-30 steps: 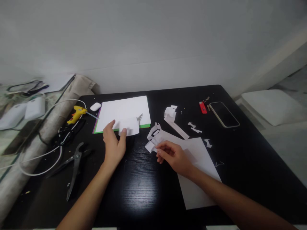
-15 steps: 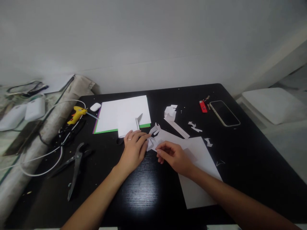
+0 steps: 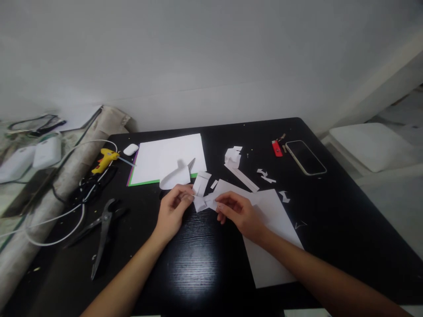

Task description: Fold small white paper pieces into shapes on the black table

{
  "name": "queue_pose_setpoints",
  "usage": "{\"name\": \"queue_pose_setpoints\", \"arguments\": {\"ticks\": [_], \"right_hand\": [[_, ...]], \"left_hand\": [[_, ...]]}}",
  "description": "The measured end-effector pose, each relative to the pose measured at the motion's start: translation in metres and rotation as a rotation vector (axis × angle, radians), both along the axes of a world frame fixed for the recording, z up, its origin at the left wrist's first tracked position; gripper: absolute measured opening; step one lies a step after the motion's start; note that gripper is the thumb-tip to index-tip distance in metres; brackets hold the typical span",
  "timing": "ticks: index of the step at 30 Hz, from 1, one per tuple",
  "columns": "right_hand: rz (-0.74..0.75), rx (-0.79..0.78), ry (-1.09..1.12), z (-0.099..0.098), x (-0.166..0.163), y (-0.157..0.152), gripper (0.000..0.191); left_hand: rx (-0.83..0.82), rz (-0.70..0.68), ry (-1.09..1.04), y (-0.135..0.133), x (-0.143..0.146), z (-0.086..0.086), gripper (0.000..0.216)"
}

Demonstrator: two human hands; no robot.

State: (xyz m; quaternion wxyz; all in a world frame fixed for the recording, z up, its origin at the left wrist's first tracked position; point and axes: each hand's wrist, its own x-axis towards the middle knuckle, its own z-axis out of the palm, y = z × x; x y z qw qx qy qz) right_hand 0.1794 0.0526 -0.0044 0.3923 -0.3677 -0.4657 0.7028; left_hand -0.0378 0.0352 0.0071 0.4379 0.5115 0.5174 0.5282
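Both hands hold a small white paper cut-out [image 3: 202,198] just above the black table [image 3: 198,264]. My left hand [image 3: 173,210] pinches its left end with closed fingers. My right hand [image 3: 238,212] pinches its right end, resting over a white paper sheet [image 3: 271,246]. A curled white paper piece [image 3: 175,178] lies just beyond my left hand, on the edge of a stack of white sheets [image 3: 165,156] with green and purple sheets under it.
Large pliers [image 3: 104,220] and dark scissors lie at the left, beside a yellow glue gun [image 3: 105,158] and white cables. A white earbud case [image 3: 131,149], small paper scraps [image 3: 233,156], a red lighter [image 3: 276,148] and a phone [image 3: 306,157] sit farther back.
My left hand left the paper piece on the stack, moved right to the cut-out, and now both hands have lifted it. The paper piece on the stack has curled up.
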Motion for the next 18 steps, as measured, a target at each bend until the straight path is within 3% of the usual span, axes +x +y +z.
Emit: {"name": "queue_pose_setpoints", "arguments": {"ticks": [9,14,18], "right_hand": [[-0.005,-0.067,0.064,-0.002,-0.002,0.0,0.048],[0.006,-0.062,0.0,-0.001,-0.002,0.002,0.04],[-0.03,-0.063,-0.074,0.001,-0.001,0.003,0.039]], "left_hand": [[-0.226,-0.167,-0.18,-0.007,0.01,0.003,0.024],[-0.229,-0.255,-0.194,-0.01,0.02,0.011,0.023],[-0.2,-0.298,-0.117,-0.011,0.018,0.007,0.016]]}}
